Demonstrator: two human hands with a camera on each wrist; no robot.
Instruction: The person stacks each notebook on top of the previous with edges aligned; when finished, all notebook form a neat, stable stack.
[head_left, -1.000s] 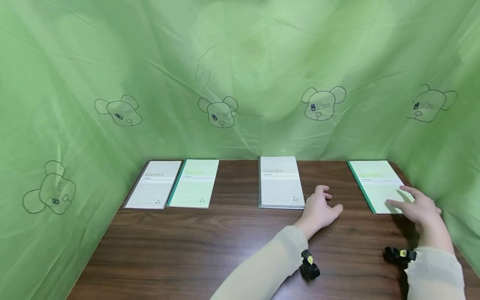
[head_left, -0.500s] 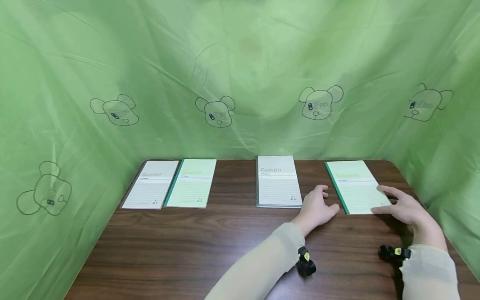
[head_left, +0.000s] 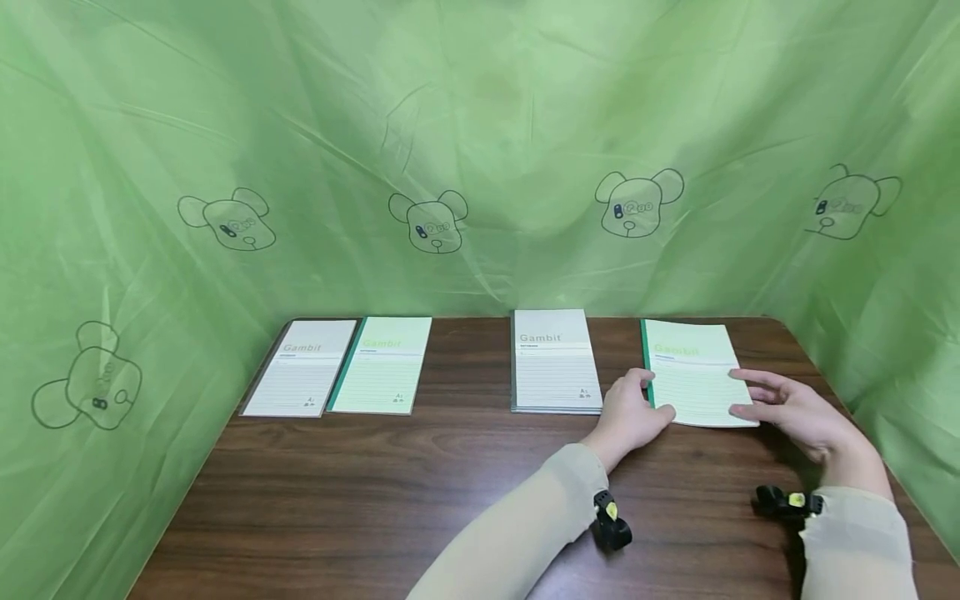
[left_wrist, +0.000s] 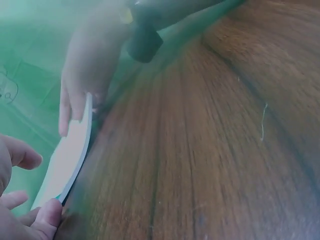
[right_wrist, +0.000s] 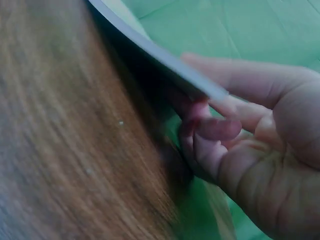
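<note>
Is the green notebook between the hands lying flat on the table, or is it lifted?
Lifted at its right edge. The right hand has fingers under the green notebook; the left hand touches its spine side.

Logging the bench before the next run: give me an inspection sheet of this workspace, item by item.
Surface: dark brown wooden table, bare at the front.
Job's things: pale green notebook with dark green spine, its right edge lifted off the table.
Clutter: three more notebooks along the back, white, green, white.
Grippers: left hand touches the notebook's spine edge; right hand grips its right edge.
Cables: nothing seen.
Surroundings: green sheeting with bear drawings.
</note>
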